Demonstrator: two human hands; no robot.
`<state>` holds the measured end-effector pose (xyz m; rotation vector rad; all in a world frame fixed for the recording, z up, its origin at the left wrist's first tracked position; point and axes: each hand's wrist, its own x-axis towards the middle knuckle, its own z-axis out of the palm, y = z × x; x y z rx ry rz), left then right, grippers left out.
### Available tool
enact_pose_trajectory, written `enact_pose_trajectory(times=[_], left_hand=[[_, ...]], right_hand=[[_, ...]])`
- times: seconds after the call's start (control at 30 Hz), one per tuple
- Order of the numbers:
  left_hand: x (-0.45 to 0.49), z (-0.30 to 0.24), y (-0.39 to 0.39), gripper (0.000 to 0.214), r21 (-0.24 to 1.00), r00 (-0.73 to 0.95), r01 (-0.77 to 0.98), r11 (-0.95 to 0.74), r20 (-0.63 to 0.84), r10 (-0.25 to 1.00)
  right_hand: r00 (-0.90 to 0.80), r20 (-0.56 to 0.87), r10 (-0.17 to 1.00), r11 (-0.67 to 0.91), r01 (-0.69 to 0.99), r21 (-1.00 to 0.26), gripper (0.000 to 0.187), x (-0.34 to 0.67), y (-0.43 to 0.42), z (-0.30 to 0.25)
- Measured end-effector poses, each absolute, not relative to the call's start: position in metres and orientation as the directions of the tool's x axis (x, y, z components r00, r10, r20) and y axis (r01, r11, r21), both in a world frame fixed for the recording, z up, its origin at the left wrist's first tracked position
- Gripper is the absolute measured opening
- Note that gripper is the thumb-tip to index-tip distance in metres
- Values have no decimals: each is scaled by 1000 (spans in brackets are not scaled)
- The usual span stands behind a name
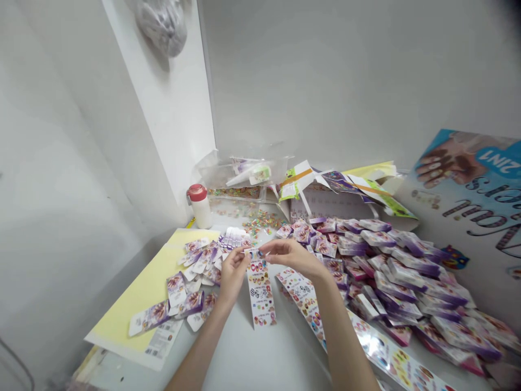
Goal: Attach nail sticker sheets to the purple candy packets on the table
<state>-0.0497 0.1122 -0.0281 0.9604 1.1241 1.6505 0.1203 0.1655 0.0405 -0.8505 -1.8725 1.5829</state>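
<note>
The left hand (233,274) and the right hand (295,258) are both narrowed to a pinch, fingertips meeting at the top end of one glossy printed nail-sticker strip (260,293). The strip hangs from them over the white table (244,364). A further glossy strip (303,304) runs beneath the right forearm toward the lower right; whether it is one piece or two cannot be told.

Left of the hands, roughly fifteen flat purple-and-white cards (191,282) lie loosely on a yellow sheet (134,309). Right of them, a heap of folded purple-and-white card packs (407,282) is too numerous to count. Farther back stand one white bottle with a red cap (199,206), one clear plastic tray (244,174) and one open cardboard box (325,201). Many small multicoloured pieces (262,222) are scattered before them. One printed poster (459,184) leans at far right.
</note>
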Motion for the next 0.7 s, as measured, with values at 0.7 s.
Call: enact_pose_trajectory(times=[0.7], left_hand=[[-42,-17,100,32,982,-235,-76,-171,149,961]], right_hand=[[-474,11,880,43,57,-997,22,102,170,28]])
